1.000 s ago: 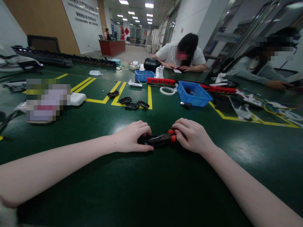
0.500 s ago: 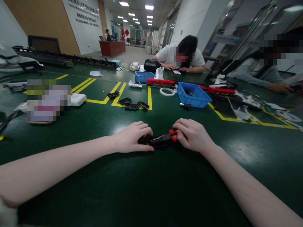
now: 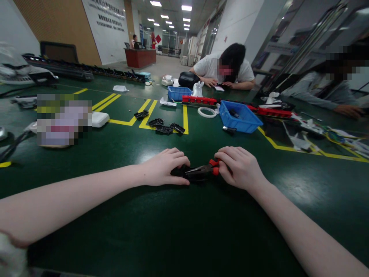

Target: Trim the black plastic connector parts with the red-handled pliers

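My right hand (image 3: 240, 167) is closed round the red handles of a pair of pliers (image 3: 203, 172) lying low over the green table (image 3: 184, 231). The dark jaws point left and meet a small black part (image 3: 178, 171), which my left hand (image 3: 164, 168) grips with curled fingers and presses to the table. Most of that part is hidden under my fingers. Both forearms rest on the table.
Several loose black parts (image 3: 163, 127) lie on the yellow floor-style lines ahead. A blue bin (image 3: 240, 118), a smaller blue bin (image 3: 177, 93), a white tape ring (image 3: 206, 112) and red strips (image 3: 198, 100) stand further back. A white box (image 3: 99, 119) lies left. Two people sit at the far side.
My hands and the pliers hold the same grip. The view has shifted slightly, so everything sits a little further right and lower in the picture.
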### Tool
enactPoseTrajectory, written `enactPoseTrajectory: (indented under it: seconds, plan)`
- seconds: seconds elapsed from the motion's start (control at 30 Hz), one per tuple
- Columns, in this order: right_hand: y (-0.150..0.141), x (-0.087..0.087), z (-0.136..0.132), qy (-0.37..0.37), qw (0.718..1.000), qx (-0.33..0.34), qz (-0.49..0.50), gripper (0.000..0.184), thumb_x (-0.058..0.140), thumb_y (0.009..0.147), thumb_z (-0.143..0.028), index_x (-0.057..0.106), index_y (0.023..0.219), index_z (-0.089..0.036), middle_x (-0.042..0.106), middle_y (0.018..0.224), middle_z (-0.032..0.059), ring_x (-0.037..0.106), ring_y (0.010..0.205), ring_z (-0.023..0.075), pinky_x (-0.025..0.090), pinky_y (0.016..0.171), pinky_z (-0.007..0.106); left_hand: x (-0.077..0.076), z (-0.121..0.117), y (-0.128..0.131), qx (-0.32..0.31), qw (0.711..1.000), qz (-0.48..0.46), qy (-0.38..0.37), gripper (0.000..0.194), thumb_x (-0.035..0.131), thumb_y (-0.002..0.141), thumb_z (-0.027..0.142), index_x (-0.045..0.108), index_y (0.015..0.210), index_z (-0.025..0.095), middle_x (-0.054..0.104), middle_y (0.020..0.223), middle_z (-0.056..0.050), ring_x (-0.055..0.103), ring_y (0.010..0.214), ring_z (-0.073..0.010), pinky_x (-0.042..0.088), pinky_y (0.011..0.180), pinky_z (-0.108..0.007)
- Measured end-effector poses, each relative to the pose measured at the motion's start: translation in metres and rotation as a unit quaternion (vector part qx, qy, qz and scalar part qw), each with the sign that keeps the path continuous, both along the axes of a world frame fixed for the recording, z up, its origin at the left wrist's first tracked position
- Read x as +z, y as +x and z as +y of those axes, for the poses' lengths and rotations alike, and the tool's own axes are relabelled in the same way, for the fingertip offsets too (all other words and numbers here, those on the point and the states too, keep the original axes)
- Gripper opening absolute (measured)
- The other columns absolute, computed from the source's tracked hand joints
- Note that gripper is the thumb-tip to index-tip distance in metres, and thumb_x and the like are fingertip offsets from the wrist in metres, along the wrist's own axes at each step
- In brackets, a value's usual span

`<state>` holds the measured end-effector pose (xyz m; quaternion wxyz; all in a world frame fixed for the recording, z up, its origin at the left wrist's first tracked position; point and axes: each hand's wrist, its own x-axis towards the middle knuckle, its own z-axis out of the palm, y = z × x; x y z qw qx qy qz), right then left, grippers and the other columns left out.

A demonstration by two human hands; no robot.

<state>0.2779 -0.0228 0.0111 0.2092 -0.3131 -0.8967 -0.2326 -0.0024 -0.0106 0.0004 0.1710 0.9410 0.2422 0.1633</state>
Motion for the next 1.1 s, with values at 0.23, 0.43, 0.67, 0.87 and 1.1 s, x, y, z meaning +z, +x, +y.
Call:
enactPoseTrajectory:
  seconds: [0.23, 0.43, 0.67, 0.87, 1.1]
  plan:
    - [0.0033, 0.0046, 0.0032, 0.009, 1.0, 0.011, -0.003, 0.016, 0.048, 0.086, -0.016, 0.063, 0.09, -0.012, 0.067, 0.087, 0.01, 0.058, 0.073, 0.0199, 0.045, 0.069, 0.035, -0.0004, 0.0003, 0.0, 0.0, 1.0, -0.005, 0.0, 0.037, 0.063, 0.091, 0.051, 0.059, 0.107, 0.018, 0.061, 0.096, -0.005, 0.053, 0.096, -0.0244, 0.042, 0.081, -0.036]
    - [0.0049, 0.0036, 0.0059, -0.004, 1.0, 0.019, -0.003, 0.015, 0.05, 0.086, -0.017, 0.063, 0.091, -0.013, 0.067, 0.089, 0.0109, 0.061, 0.075, 0.0215, 0.048, 0.069, 0.036, 0.0012, 0.001, -0.0008, -0.004, 1.0, -0.004, 0.005, 0.038, 0.064, 0.091, 0.052, 0.059, 0.108, 0.018, 0.061, 0.097, -0.004, 0.053, 0.096, -0.0233, 0.042, 0.082, -0.034]
    - [0.0047, 0.0015, 0.0061, 0.0, 1.0, 0.019, 0.004, 0.017, 0.048, 0.088, -0.019, 0.064, 0.093, -0.016, 0.068, 0.09, 0.0107, 0.062, 0.076, 0.0227, 0.049, 0.068, 0.037, 0.0013, 0.0037, -0.0022, -0.005, 1.0, 0.005, 0.007, 0.041, 0.063, 0.09, 0.055, 0.059, 0.11, 0.019, 0.061, 0.1, -0.006, 0.053, 0.099, -0.0243, 0.042, 0.085, -0.035]
    - [0.0025, 0.0001, 0.0064, 0.003, 1.0, 0.022, -0.004, 0.017, 0.049, 0.088, -0.019, 0.064, 0.093, -0.013, 0.067, 0.09, 0.0119, 0.062, 0.075, 0.0226, 0.049, 0.066, 0.037, 0.004, 0.0031, -0.0018, -0.003, 1.0, 0.014, 0.008, 0.041, 0.063, 0.09, 0.054, 0.059, 0.111, 0.019, 0.061, 0.102, -0.006, 0.053, 0.1, -0.0242, 0.042, 0.085, -0.034]
    - [0.0027, -0.0012, 0.0074, 0.006, 1.0, 0.019, 0.005, 0.016, 0.049, 0.089, -0.02, 0.063, 0.095, -0.016, 0.067, 0.091, 0.0106, 0.062, 0.076, 0.0219, 0.049, 0.066, 0.036, 0.0035, 0.0036, -0.0016, 0.0, 1.0, 0.004, 0.007, 0.04, 0.066, 0.089, 0.052, 0.06, 0.108, 0.018, 0.061, 0.097, -0.004, 0.053, 0.097, -0.0231, 0.042, 0.084, -0.034]
